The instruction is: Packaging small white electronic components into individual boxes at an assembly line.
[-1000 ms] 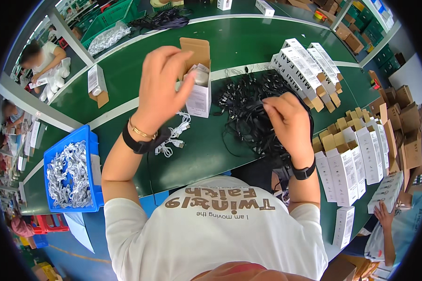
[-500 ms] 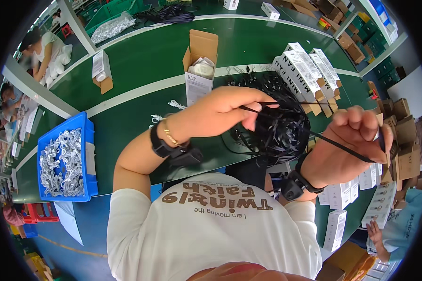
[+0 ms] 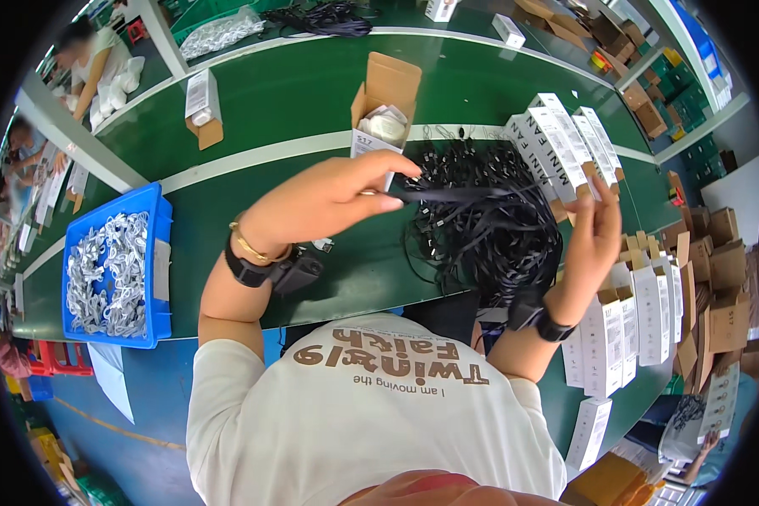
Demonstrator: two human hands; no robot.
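Observation:
My left hand (image 3: 341,201) pinches one end of a black lanyard strap (image 3: 460,195) between thumb and fingers. The strap stretches sideways, blurred, toward my right hand (image 3: 594,226), whose thumb and bent fingers come together at its far end; the exact grip there is hard to make out. Beneath the strap lies a big tangled heap of black lanyards (image 3: 489,244) on the green table. An open carton (image 3: 388,84) with white wrapped contents stands just beyond my left hand. White boxes with open brown flaps (image 3: 548,139) lie beyond the heap, close to my right fingers.
At the left is a blue tray (image 3: 158,278) of coiled white cables (image 3: 110,278). More white boxes (image 3: 603,346) stand at the right, beside stacked brown cartons (image 3: 725,320). A pale rail (image 3: 278,152) crosses the green table (image 3: 312,110). Other people work at both sides.
My left hand has moved left, off the heap. My right hand has turned and moved left, toward the white boxes. The strap now runs nearly level above the heap.

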